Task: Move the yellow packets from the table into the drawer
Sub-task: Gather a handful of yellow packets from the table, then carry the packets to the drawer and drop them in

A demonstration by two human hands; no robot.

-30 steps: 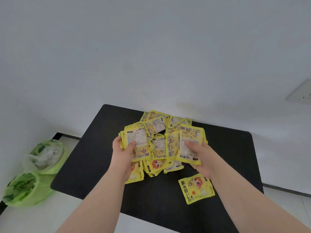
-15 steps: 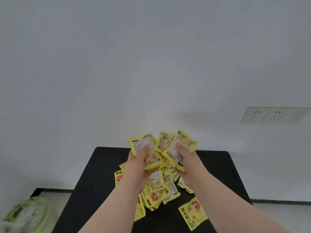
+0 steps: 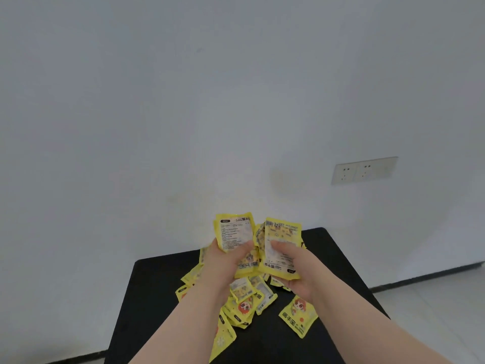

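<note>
Up above the black rectangular desk (image 3: 157, 298), the left hand (image 3: 223, 264) and right hand (image 3: 299, 271) each grip a bundle of glossy yellow snack packets (image 3: 235, 233) (printed backs showing); a heap (image 3: 246, 303) of them lies on the desk beneath.

Wall (image 3: 183, 101): plain, white, matt; it fills the upper and middle field of view. A faint discoloured patch (image 3: 277, 177) lies on it right of centre.

Socket plate (image 3: 364, 169): light-coloured, rectangular, mounted flush on the wall to the right of the patch. It has two side-by-side sections, each with small dark pin holes.

Skirting strip (image 3: 425, 275): dark, narrow, running along the foot of the wall at lower right.

Floor (image 3: 441, 316): pale, with faint joint lines, adjoining the skirting strip.
</note>
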